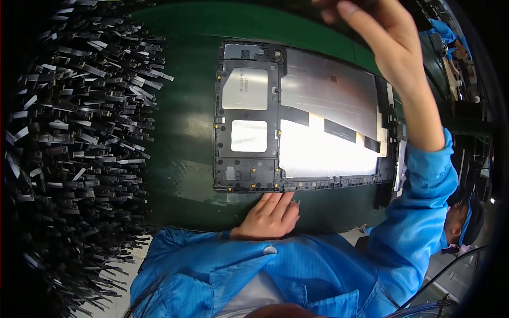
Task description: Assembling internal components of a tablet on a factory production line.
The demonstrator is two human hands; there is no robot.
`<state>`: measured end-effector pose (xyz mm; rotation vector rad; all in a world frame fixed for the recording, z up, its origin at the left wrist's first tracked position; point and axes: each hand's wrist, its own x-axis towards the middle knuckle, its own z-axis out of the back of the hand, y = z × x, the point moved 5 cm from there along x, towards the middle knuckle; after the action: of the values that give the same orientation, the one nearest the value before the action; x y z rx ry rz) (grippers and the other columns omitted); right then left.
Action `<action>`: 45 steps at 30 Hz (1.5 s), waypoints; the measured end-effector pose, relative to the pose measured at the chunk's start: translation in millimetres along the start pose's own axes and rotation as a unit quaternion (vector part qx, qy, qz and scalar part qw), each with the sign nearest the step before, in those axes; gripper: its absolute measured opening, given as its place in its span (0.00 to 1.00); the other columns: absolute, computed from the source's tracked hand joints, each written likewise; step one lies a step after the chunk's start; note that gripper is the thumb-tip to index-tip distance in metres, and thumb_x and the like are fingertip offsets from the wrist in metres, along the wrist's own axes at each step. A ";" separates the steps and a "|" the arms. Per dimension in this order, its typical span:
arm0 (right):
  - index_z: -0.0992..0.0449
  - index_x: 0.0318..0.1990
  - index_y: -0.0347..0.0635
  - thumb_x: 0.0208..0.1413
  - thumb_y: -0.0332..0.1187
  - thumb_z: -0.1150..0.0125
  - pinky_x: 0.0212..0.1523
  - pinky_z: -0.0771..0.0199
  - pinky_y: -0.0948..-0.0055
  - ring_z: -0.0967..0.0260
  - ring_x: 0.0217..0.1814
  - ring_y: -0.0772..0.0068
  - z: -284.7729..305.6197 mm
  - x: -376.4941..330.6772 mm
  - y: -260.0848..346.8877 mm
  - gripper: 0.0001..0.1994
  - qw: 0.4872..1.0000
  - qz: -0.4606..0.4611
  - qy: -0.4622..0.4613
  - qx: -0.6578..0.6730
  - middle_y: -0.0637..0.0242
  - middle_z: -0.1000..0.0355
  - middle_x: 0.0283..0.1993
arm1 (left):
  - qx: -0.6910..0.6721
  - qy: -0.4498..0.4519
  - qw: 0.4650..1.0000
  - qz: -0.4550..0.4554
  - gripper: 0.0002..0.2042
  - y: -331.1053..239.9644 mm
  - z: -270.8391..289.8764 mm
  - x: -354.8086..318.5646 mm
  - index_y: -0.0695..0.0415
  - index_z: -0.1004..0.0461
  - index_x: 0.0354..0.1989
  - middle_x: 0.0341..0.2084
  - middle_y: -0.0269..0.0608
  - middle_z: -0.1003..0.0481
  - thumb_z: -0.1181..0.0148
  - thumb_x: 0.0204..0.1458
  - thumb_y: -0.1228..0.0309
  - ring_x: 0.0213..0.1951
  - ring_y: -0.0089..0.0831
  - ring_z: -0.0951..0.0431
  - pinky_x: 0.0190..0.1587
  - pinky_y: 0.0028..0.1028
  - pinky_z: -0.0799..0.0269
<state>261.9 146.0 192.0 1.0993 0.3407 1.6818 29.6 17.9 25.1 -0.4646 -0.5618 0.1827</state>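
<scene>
Panel [303, 115] is lying flat on the green table [185, 127] in front of me, its long side running left to right. My left hand [268, 216] is resting at its near edge, left of the middle, and the fingertips are touching that edge. The fingers are lying close together, not wrapping around the panel; whether they are pinching it, I cannot tell.

I am holding my right hand [391, 40] raised beyond the panel's far right corner, apart from it in the view. Its fingertips are running into the dark upper border and blurring, so I cannot tell whether the grip is closed or holding anything. My blue sleeve [416, 196] is ending below the wrist, baring part of the forearm.

On the panel's left part, two silver patches [248, 136] are sitting one above the other within black framing, with small brass dots [253, 170] nearer me. A broad metal plate [328, 85] is filling the right part, its near half shining brightly. A black strip [339, 130] is slanting across it.

To my left, a dense mass of dark and silver strips [90, 138] is bristling beside the table. At the right, a co-worker in a dark cap [474, 220] is showing partly behind my sleeve.
</scene>
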 end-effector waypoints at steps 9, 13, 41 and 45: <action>0.25 0.34 0.32 0.39 0.58 0.30 0.28 0.34 0.72 0.37 0.26 0.73 -0.4 -17.5 -49.0 0.32 0.901 -0.213 0.349 -0.143 0.64 0.32 0.24 | -0.011 -0.013 1.000 0.007 0.11 2.6 -6.3 -3.1 0.61 0.27 0.32 0.39 0.50 0.27 0.40 0.46 0.66 0.43 0.41 0.27 0.48 0.37 0.29; 0.28 0.44 0.34 0.41 0.56 0.31 0.33 0.36 0.80 0.35 0.35 0.79 32.6 -7.5 -62.8 0.33 0.921 -0.248 0.299 -0.023 0.66 0.31 0.34 | -0.006 -0.029 0.999 0.012 0.09 4.4 -5.9 -3.0 0.60 0.27 0.31 0.39 0.50 0.27 0.41 0.46 0.67 0.42 0.42 0.27 0.48 0.37 0.30; 0.23 0.31 0.36 0.52 0.50 0.36 0.19 0.32 0.79 0.31 0.21 0.72 12.6 -199.1 73.1 0.21 0.975 -0.165 -0.104 0.106 0.57 0.29 0.29 | 0.045 -0.018 0.999 0.023 0.07 -1.8 -2.0 -2.8 0.54 0.23 0.34 0.43 0.47 0.24 0.42 0.47 0.68 0.46 0.40 0.24 0.52 0.39 0.28; 0.23 0.32 0.28 0.41 0.14 0.38 0.33 0.19 0.70 0.24 0.33 0.62 -57.9 -278.0 46.1 0.07 0.883 -0.354 -0.224 0.213 0.51 0.29 0.39 | 0.051 0.003 0.999 0.010 0.13 3.5 -6.5 -0.6 0.54 0.21 0.39 0.45 0.48 0.25 0.40 0.45 0.66 0.47 0.42 0.26 0.53 0.41 0.29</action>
<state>195.8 -97.8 54.3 1.4201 0.7284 0.6857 32.6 18.4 18.3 -0.3719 -0.5396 0.2273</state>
